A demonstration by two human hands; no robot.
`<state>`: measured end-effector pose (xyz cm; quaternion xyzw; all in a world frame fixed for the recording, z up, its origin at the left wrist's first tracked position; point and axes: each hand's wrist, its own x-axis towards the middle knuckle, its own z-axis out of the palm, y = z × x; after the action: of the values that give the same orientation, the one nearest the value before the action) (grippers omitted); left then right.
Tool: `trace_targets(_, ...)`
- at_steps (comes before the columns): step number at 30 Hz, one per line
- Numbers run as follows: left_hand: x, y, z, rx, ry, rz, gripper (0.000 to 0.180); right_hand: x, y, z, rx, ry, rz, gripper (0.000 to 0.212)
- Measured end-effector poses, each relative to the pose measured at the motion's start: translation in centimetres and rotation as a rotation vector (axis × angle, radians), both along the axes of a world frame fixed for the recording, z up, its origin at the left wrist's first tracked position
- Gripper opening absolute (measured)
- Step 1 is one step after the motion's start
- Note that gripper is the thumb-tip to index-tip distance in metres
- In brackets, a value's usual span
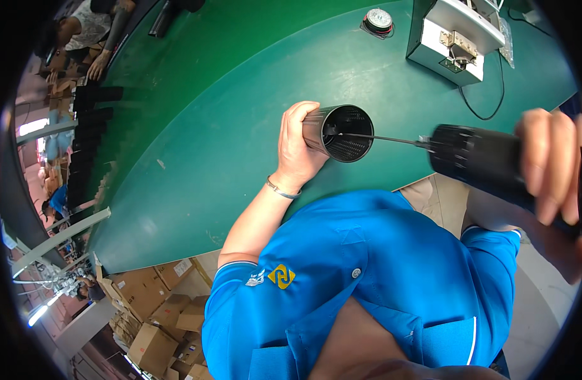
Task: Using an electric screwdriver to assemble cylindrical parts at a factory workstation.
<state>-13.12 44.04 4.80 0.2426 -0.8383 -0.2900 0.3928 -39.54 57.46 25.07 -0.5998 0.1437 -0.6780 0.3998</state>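
Observation:
My left hand (298,140) is wrapped round a black metal cylinder (316,130), holding it on its side above the green table with its open end to the right. Inside, its wall shows rows of small holes. In my right hand (549,161) is a black electric screwdriver (474,152), pointing left. Its long thin bit (392,139) reaches through the open end into the cylinder. Where the tip meets the bottom is too dark and small to make out.
A white and black machine (452,50) with a cable stands at the far right of the green table (240,158). Left of it lies a small round part (378,21) with wires. Black cylinders (91,126) line the far left. Cardboard boxes (153,348) are stacked at the lower left. Another person (88,31) sits at upper left.

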Motion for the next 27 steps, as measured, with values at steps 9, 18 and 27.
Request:
trace_targets(9,0.0,-0.1,-0.5,0.016,0.01,0.012,0.079,3.2,-2.1,-2.9,0.025,0.073,-0.123,0.049)
trace_targets(18,0.0,-0.1,0.0,0.01,-0.013,0.018,0.071,4.0,-2.7,-3.2,0.037,0.097,-0.155,0.054)
trace_targets(27,0.0,-0.1,-0.3,0.007,0.009,0.023,0.079,4.9,-3.7,-3.1,0.059,0.117,-0.147,0.059)
